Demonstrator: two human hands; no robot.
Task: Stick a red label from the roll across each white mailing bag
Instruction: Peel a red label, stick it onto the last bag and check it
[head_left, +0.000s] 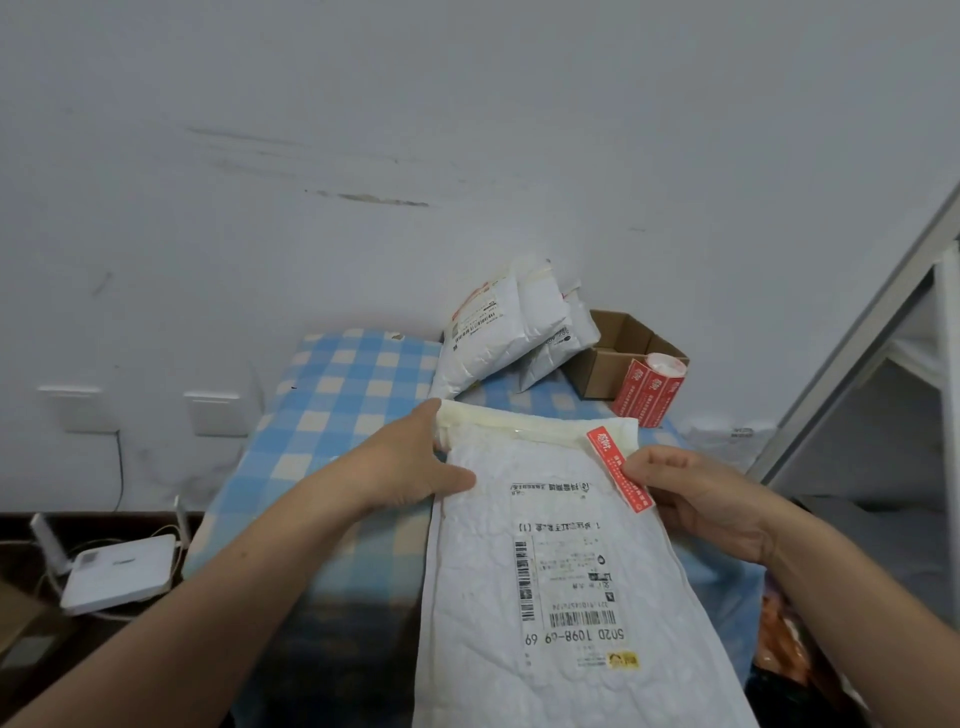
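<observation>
A white mailing bag (561, 582) with a printed shipping slip lies lengthwise on the blue checked table (332, 405). My left hand (415, 462) grips its top left corner by the folded flap. My right hand (696, 493) pinches a red label (618, 470) that slants across the bag's top right corner. The roll of red labels (649, 387) stands at the back right of the table. Behind the bag, a pile of white mailing bags (498, 332) leans against the wall.
An open cardboard box (618, 348) sits behind the roll. A white router (119, 571) with cables lies on the floor at left, below two wall sockets (218, 413). A grey metal frame (852, 358) rises at right.
</observation>
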